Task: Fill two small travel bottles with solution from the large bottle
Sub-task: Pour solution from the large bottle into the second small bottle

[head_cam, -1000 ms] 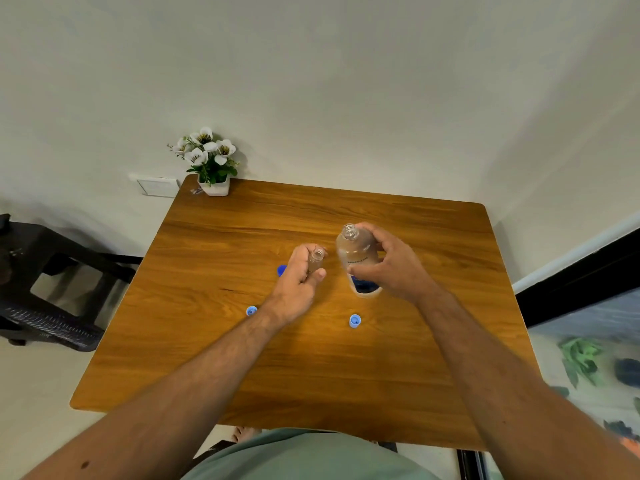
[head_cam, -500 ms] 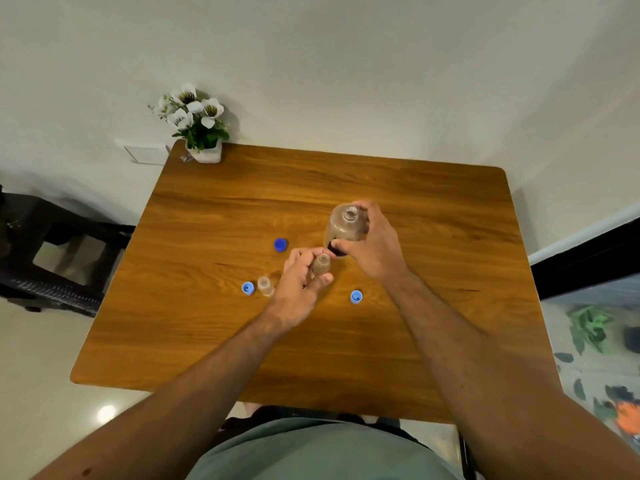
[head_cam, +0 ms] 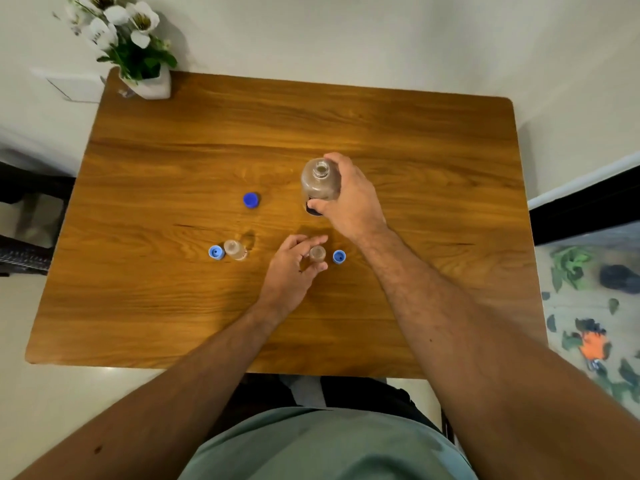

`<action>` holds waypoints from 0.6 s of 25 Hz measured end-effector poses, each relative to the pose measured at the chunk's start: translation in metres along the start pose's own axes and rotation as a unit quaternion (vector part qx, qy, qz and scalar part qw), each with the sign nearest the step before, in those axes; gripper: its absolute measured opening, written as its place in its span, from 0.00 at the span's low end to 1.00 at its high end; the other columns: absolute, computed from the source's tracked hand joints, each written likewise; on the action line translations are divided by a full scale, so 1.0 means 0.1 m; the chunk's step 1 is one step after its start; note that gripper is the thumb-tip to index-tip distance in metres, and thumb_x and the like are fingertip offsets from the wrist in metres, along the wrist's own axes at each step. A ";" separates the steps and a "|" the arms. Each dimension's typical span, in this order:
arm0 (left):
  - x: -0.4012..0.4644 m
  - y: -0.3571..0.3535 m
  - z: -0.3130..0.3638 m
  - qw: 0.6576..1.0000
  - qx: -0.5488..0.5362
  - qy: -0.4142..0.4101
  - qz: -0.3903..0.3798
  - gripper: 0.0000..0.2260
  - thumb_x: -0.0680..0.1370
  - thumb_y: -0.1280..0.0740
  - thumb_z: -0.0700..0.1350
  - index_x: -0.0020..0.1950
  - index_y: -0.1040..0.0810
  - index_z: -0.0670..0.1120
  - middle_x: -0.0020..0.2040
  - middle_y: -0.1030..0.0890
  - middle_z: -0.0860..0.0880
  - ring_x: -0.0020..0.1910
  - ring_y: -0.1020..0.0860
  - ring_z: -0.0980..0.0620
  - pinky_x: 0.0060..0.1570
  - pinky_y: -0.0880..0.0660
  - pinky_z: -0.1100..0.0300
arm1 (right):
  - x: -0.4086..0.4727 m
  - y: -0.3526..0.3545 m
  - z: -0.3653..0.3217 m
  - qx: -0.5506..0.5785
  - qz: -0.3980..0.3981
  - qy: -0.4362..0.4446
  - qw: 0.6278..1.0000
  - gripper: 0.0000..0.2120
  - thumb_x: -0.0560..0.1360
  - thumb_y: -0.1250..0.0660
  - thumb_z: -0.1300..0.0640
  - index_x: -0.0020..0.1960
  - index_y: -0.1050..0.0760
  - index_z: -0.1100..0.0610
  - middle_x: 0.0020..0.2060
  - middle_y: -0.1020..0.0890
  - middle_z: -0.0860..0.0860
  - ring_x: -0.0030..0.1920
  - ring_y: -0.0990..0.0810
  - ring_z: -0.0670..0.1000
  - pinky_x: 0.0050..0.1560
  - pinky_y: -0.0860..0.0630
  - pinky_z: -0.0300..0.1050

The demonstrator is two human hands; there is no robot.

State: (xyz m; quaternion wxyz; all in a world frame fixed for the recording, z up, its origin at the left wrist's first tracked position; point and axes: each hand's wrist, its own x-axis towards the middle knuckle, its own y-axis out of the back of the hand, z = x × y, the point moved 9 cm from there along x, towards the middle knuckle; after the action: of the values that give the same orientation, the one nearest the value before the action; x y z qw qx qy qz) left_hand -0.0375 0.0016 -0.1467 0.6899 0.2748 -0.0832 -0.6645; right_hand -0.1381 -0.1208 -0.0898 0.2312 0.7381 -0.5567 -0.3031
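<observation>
The large bottle (head_cam: 320, 181), open-necked with brownish solution, stands upright on the wooden table (head_cam: 433, 161); my right hand (head_cam: 349, 199) grips it from the right side. My left hand (head_cam: 294, 268) holds a small uncapped travel bottle (head_cam: 317, 253) upright on the table, near the middle. A second small travel bottle (head_cam: 234, 249) stands uncapped to the left, apart from both hands. A light blue cap (head_cam: 215, 252) lies beside it, another light blue cap (head_cam: 339, 256) lies right of the held bottle, and a darker blue cap (head_cam: 250, 199) lies farther back.
A white pot of white flowers (head_cam: 145, 74) sits at the table's far left corner against the wall. A dark chair (head_cam: 24, 251) stands off the left edge. Patterned floor shows at the right.
The view has tilted downward. My left hand has brought the small bottle down to the table near the right cap. My right hand has set the large bottle upright.
</observation>
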 end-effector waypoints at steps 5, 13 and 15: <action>-0.04 -0.11 -0.11 1.000 0.015 0.024 -0.002 0.23 0.76 0.27 0.43 0.70 0.24 0.53 0.61 0.27 0.57 0.59 0.28 0.62 0.54 0.34 0.77 | -0.01 -0.04 0.04 0.016 -0.017 -0.031 0.999 0.48 0.67 0.19 0.54 0.79 0.42 0.51 0.74 0.30 0.50 0.73 0.31 0.52 0.73 0.34 0.50; -0.01 -0.10 -0.14 0.999 0.014 0.042 0.002 0.32 0.73 0.24 0.42 0.74 0.29 0.53 0.60 0.29 0.56 0.57 0.28 0.60 0.64 0.28 0.63 | -0.09 -0.14 0.26 0.006 -0.040 -0.113 0.993 0.49 0.71 0.26 0.65 0.82 0.52 0.55 0.77 0.35 0.52 0.77 0.35 0.54 0.73 0.35 0.52; -0.02 -0.08 -0.19 0.998 0.015 0.057 0.001 0.41 0.70 0.22 0.40 0.79 0.37 0.52 0.61 0.29 0.56 0.60 0.28 0.59 0.64 0.30 0.65 | -0.13 -0.16 0.34 -0.003 -0.037 -0.132 0.991 0.48 0.71 0.27 0.66 0.82 0.51 0.55 0.76 0.32 0.53 0.74 0.32 0.55 0.72 0.31 0.54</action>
State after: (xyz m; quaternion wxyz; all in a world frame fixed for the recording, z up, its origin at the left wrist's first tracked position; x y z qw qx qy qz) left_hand -0.0355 0.0089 -0.1664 0.6903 0.3220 -0.0541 -0.6456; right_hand -0.1539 -0.1043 -0.1223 0.1467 0.7110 -0.5540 -0.4075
